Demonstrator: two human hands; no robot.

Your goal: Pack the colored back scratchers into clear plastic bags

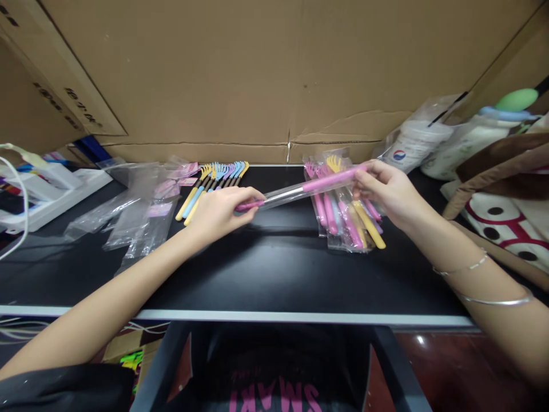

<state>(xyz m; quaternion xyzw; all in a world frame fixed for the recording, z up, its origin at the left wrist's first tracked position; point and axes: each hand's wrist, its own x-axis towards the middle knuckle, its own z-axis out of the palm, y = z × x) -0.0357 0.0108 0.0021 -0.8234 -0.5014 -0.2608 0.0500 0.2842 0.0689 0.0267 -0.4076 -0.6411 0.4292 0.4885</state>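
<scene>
A pink back scratcher (325, 182) with a silver shaft lies inside a clear plastic sleeve, held level above the black desk. My left hand (225, 207) pinches its left end, and the fingers cover most of the tip there. At the other end, my right hand (381, 186) grips the sleeve by the pink handle. Just below my right hand is a pile of bagged back scratchers (349, 220), pink, yellow and purple. Behind my left hand, a row of unbagged back scratchers (217, 177) in yellow, blue and purple rests with the claws pointing away.
Clear plastic bags (137, 206) with pink cards lie at the left, near a white power strip (64, 191). A lidded cup (414, 143), a bottle (482, 140) and a cloth bag (506, 212) stand at the right. Cardboard (257, 74) walls the back.
</scene>
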